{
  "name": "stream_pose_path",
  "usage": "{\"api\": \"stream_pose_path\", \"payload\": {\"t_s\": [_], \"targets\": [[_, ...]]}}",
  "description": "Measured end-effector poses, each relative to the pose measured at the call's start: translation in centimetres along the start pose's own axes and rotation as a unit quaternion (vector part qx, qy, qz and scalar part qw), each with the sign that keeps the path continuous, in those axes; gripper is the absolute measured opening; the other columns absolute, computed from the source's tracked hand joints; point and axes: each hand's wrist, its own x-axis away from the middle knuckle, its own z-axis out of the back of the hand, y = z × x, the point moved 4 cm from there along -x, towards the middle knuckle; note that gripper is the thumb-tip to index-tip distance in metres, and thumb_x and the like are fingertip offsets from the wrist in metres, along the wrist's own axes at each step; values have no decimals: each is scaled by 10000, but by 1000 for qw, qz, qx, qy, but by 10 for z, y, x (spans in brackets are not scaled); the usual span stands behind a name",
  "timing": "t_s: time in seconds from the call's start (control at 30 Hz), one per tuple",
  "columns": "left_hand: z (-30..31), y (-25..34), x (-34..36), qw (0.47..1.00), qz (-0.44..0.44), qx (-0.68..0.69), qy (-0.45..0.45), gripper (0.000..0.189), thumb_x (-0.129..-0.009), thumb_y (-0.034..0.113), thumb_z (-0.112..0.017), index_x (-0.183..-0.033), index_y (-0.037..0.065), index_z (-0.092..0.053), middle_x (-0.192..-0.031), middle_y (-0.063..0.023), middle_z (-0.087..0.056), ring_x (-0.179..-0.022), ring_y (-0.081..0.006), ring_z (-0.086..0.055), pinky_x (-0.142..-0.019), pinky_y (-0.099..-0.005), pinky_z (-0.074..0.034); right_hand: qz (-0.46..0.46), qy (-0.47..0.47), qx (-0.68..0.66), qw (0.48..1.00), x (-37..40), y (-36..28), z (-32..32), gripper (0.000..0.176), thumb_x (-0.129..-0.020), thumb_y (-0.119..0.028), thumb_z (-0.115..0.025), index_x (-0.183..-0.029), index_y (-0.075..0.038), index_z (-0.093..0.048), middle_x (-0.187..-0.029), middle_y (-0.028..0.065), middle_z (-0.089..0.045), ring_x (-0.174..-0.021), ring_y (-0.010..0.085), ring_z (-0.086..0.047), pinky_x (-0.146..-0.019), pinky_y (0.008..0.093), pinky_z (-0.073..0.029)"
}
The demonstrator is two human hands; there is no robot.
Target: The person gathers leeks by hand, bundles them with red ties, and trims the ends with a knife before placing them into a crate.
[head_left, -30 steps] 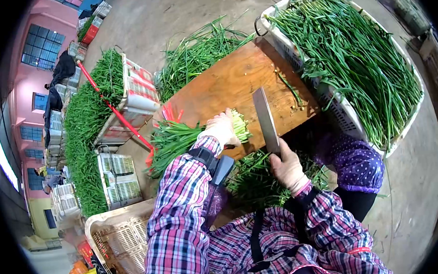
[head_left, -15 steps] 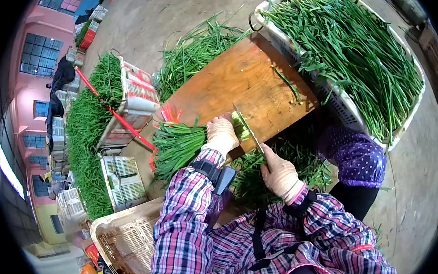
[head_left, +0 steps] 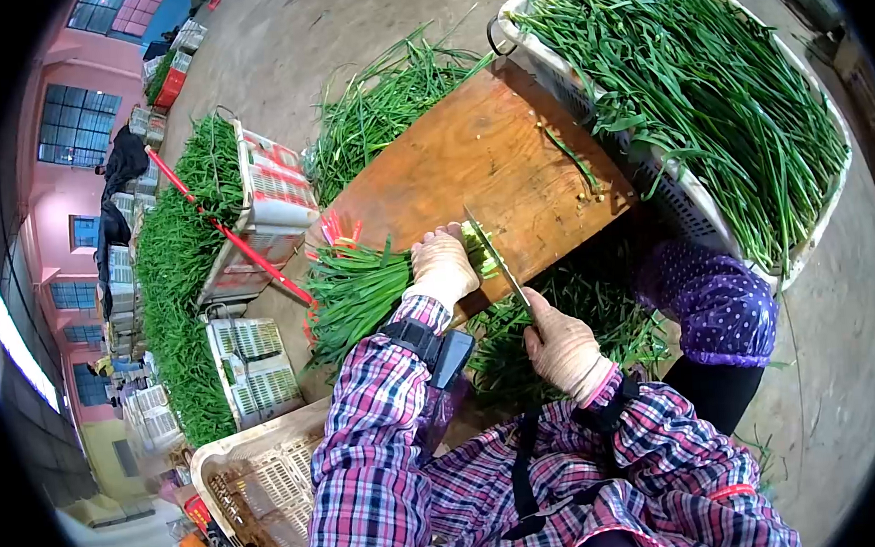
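My gloved left hand [head_left: 441, 267] presses down around a bunch of long green stalks [head_left: 360, 286] that look like garlic greens. The bunch lies across the near edge of a wooden board [head_left: 471, 161], leaves to the left, pale stalk ends to the right. My right hand, [head_left: 564, 350] also gloved, is closed around the handle of a knife [head_left: 498, 257]. The blade stands right beside the pale ends, its tip pointing away from me over the board. Thin red strips [head_left: 338, 229] lie at the board's left edge, just beyond the leaves.
A white crate [head_left: 689, 213] heaped with long greens stands at the right. Loose greens [head_left: 397, 100] lie on the floor behind the board, and more trimmings [head_left: 570, 315] below it. At left are greens-filled crates [head_left: 278, 178], a red pole [head_left: 225, 231] and a low beige crate [head_left: 232, 477].
The view has shifted slightly. Both hands, the knife and the bunch keep nearly the same places on the board.
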Motion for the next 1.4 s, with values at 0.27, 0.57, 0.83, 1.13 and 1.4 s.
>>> {"api": "stream_pose_path", "payload": {"t_s": [0.27, 0.57, 0.83, 1.13, 1.4], "targets": [[-3, -2, -3, 1000, -12, -5, 16, 775, -589, 381, -819, -1202, 65, -465, -1215, -141, -534, -1166, -296, -498, -964, -397, -413, -29, -27, 4, 999, -3, -5, 0, 517, -850, -127, -499, -1341, -109, -341, -844, 190, -633, -753, 360, -623, -654, 464, -483], [10, 4, 5, 1000, -7, -6, 0, 693, -638, 281, -734, -1213, -10, -479, -1203, -169, -533, -1183, -307, -484, -983, -397, -406, -12, -13, -36, 999, -35, -4, -14, 422, -834, -115, -510, -1238, -82, -393, -754, 216, -614, -736, 385, -611, -640, 476, -467], [8, 4, 2, 999, 0, -21, -48, 739, -638, 310, -742, -1249, 16, -450, -1235, -140, -505, -1190, -288, -464, -998, -406, -377, -37, -57, -36, 997, -29, -1, -10, 377, -845, -129, -497, -1208, -83, -405, -757, 218, -614, -746, 393, -612, -661, 483, -469], [5, 4, 2, 1000, -10, -8, -6, 714, -639, 328, -750, -1217, 55, -433, -1209, -145, -520, -1168, -300, -482, -987, -423, -380, -69, -40, -50, 996, -89, 0, -37, 369, -854, -157, -497, -1197, -39, -425, -812, 260, -616, -804, 412, -605, -714, 490, -470], [7, 1, 5, 1000, -20, 17, 6, 798, -606, 406, -764, -1242, 58, -430, -1220, -151, -512, -1178, -299, -476, -996, -411, -379, -75, -24, -19, 997, -52, 28, -12, 401, -844, -158, -515, -1236, -135, -440, -868, 241, -625, -841, 407, -605, -743, 478, -482]]}}
